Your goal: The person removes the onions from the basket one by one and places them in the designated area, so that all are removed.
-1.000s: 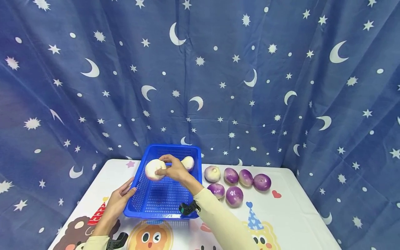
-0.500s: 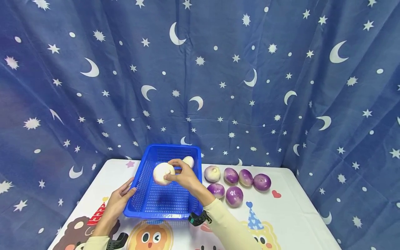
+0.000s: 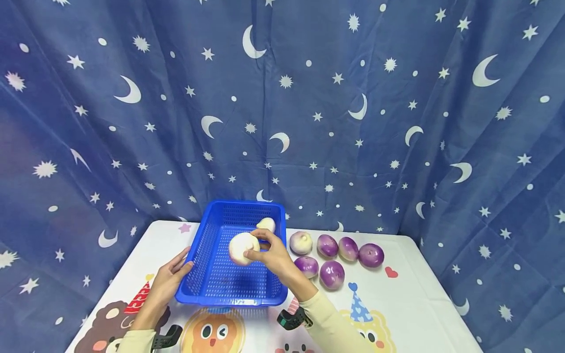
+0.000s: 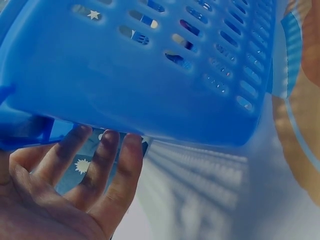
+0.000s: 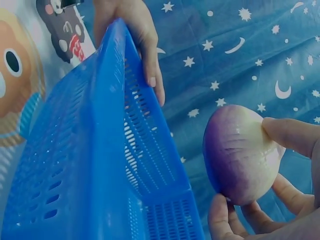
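Observation:
A purple-and-white turnip (image 3: 242, 249) is pinched between the thumb and fingers of my right hand (image 3: 272, 255), over the blue plastic basket (image 3: 207, 300). Seen from the right wrist, the turnip (image 5: 240, 155) has its purple side facing away from the palm. My left hand (image 3: 169, 279) grips the basket's left rim; in the left wrist view its fingers (image 4: 120, 185) reach up against the basket from outside. One pale turnip (image 3: 267, 224) lies in the far right corner of the basket, partly behind the right hand.
Right of the basket, several turnips (image 3: 332, 274) lie grouped on the white cartoon-print tablecloth (image 3: 423, 294). The pale one among them (image 3: 301, 243) is closest to the basket's wall. A blue star-and-moon curtain (image 3: 309, 122) hangs behind the table's far edge.
My right hand has moved the turnip rightward and slightly nearer across the basket. The left hand keeps its place on the rim. The head view has shifted slightly.

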Demonstrator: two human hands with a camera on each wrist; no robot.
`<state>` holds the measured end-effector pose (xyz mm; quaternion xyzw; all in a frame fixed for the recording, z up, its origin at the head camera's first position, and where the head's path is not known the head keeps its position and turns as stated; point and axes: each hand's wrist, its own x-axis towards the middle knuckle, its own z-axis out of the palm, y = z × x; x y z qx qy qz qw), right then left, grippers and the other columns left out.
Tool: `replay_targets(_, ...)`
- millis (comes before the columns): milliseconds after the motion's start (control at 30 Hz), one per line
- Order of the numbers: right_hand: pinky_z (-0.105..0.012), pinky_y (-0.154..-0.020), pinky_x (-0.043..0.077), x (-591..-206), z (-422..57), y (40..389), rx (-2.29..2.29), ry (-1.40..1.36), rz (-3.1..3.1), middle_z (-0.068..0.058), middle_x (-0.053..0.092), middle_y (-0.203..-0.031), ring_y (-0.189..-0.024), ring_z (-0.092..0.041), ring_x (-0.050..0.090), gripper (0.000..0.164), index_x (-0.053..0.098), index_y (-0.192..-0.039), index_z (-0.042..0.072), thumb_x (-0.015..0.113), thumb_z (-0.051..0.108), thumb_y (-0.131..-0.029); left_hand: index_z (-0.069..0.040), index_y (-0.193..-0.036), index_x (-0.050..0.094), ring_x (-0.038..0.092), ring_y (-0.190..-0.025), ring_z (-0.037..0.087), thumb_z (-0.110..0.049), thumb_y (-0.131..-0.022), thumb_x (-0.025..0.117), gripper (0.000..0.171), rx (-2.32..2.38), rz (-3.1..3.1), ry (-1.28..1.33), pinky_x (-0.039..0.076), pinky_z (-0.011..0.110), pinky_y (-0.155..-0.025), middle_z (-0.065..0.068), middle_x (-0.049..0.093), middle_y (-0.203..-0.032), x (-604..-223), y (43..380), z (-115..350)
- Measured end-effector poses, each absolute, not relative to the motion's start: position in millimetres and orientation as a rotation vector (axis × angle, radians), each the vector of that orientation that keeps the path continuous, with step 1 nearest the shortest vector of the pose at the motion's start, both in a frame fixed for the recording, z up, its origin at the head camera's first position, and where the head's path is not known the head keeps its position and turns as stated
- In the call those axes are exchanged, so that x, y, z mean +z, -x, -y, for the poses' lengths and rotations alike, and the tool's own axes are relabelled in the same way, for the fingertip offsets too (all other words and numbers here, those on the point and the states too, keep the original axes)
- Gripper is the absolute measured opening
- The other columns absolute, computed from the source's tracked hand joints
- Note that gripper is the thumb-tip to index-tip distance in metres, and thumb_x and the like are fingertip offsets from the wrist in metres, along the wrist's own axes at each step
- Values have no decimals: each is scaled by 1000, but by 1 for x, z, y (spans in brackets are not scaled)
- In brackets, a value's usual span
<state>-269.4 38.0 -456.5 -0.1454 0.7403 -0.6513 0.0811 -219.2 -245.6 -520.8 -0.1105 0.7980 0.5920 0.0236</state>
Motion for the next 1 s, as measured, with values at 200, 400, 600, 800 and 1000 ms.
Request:
replay_targets(200, -28, -82, 54, -456, -47, 265, -1970, 405, -2190, -14, 56, -132, -110, -23, 63, 51, 59, -126, 10, 79, 11, -78, -24, -156, 28, 32, -146, 40, -37, -100, 55, 63, 1830, -2460, 353, 21, 61, -118, 16, 35, -156, -519, 220, 246)
replay_targets(400, -28, -83, 51, -456, -60, 264, -1974, 355, -2205, -14, 57, -133, -109, -22, 62, 52, 58, -126, 10, 79, 12, -79, -23, -156, 29, 32, -146, 39, -35, -100, 55, 63, 1850, -2444, 353, 22, 60, -118, 15, 35, -155, -519, 221, 244)
replay_targets(600, -29, -85, 52, -455, -75, 265, -2010, 320, -2208, -18, 54, -134, -108, -23, 61, 53, 56, -128, 7, 77, 9, -80, -24, -156, 29, 34, -145, 39, -38, -100, 55, 64, 1844, -2455, 355, 21, 60, -119, 15, 37, -155, -517, 221, 245)
replay_targets(800, -34, -92, 51, -450, -96, 269, -2073, 259, -2204, -16, 55, -134, -108, -21, 64, 53, 56, -130, 8, 76, 8, -81, -24, -156, 29, 35, -145, 38, -37, -100, 55, 63, 1861, -2440, 350, 24, 57, -118, 15, 37, -155, -517, 221, 244)
replay_targets(1000, -39, -97, 50, -451, -115, 267, -2081, 191, -2240, -14, 60, -132, -115, -25, 63, 54, 57, -130, 10, 77, 9, -79, -23, -156, 29, 34, -145, 38, -34, -100, 55, 62, 1864, -2438, 352, 25, 56, -118, 15, 36, -155, -517, 221, 244)
